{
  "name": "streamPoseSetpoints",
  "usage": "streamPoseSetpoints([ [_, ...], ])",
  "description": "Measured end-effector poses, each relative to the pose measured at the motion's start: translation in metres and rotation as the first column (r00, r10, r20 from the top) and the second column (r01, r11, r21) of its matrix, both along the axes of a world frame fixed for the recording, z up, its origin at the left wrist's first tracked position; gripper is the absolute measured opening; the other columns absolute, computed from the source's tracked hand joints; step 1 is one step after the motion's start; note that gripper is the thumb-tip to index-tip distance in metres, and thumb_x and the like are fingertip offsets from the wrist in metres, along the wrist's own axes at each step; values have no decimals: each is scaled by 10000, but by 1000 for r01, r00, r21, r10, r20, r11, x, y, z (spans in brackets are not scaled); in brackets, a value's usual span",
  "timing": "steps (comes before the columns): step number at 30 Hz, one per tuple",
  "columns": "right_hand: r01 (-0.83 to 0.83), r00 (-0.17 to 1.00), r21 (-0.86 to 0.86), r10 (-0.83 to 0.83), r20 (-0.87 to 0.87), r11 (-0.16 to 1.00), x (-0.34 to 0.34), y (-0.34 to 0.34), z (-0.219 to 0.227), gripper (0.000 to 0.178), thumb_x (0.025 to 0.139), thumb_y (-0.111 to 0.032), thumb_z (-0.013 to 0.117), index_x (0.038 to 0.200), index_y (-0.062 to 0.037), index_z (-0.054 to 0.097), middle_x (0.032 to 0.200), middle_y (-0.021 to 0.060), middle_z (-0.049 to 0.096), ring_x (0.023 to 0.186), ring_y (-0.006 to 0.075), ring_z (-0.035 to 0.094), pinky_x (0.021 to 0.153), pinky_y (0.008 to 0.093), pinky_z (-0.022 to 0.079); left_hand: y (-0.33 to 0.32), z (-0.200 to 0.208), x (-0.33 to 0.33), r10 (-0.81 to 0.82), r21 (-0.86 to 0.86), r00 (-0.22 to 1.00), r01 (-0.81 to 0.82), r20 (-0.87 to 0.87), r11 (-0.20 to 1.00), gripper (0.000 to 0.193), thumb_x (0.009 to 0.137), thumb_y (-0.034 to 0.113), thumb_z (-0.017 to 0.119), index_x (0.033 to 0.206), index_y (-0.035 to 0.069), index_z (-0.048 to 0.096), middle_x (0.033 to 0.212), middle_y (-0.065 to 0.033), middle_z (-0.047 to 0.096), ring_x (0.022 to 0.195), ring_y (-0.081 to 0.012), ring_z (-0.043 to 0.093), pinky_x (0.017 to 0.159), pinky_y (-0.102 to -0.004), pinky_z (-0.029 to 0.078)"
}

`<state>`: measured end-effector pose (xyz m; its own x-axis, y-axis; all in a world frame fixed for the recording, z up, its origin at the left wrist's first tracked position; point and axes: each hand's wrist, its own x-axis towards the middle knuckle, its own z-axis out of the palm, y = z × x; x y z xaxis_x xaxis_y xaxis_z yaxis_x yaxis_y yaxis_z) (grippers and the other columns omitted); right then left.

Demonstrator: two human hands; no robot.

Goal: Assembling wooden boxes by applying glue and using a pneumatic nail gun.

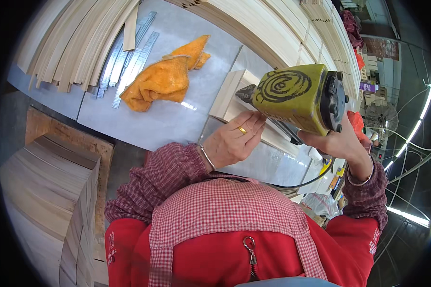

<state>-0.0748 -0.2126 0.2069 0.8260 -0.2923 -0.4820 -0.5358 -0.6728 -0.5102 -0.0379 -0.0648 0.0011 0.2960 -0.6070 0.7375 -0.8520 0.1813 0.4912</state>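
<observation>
My right hand [337,141] is wrapped round a yellow-green air nail gun [292,98] with a black end cap and black spiral markings. The gun lies across a pale wooden piece [227,98], its dark nose pointing left over the wood. Just below the gun, my left hand [234,138], with a gold ring, has its fingers bent and pressed together by the wood's near side. What its fingertips hold, if anything, is hidden. A crumpled orange cloth [163,81] rests on the grey table [103,112] left of the wood.
Silver nail strips [136,67] lie beside the cloth. Long pale wood strips [72,43] are stacked at the far left, with more stacked lengths [263,33] along the far side. A pile of boards [43,191] stands at the lower left. A black hose [316,178] runs below the gun.
</observation>
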Motion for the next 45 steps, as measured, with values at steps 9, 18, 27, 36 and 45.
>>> streamPoseSetpoints([
  [9,-121,992,-64,122,16,991,-2,0,-1,283,621,-21,694,880,18,586,758,88,621,623,171,523,586,276,439,4,2,1,13,19,999,-14,36,1000,227,754,57,572,949,-56,593,1059,-188,623,1008,-255,599,966,-359,456],
  [18,-267,956,-100,276,97,959,-28,14,-3,310,611,-33,718,883,24,582,778,94,623,617,187,523,591,286,447,32,0,-11,-170,57,985,168,25,984,244,797,69,538,994,-71,573,1087,-199,598,1049,-275,581,1008,-373,434],
  [27,-114,993,-11,114,34,993,-27,22,-5,307,609,-27,721,875,29,578,776,98,619,615,185,518,586,288,448,35,-3,-11,-161,76,985,157,54,985,214,797,51,539,971,-67,577,1064,-195,601,1025,-272,588,1013,-371,432],
  [36,-127,988,-91,118,-99,988,-15,31,2,282,617,-32,705,865,24,582,758,102,609,606,178,498,568,286,436,37,-3,-13,-126,83,990,121,62,989,191,782,44,549,948,-42,587,1077,-167,605,1027,-260,589,997,-361,445],
  [45,-47,952,-148,90,293,988,-76,25,5,296,633,-36,690,913,17,609,726,68,617,570,156,524,553,263,441,36,8,-10,-133,104,988,124,84,987,188,754,24,571,934,-24,593,1107,-153,601,1047,-263,585,978,-359,453],
])
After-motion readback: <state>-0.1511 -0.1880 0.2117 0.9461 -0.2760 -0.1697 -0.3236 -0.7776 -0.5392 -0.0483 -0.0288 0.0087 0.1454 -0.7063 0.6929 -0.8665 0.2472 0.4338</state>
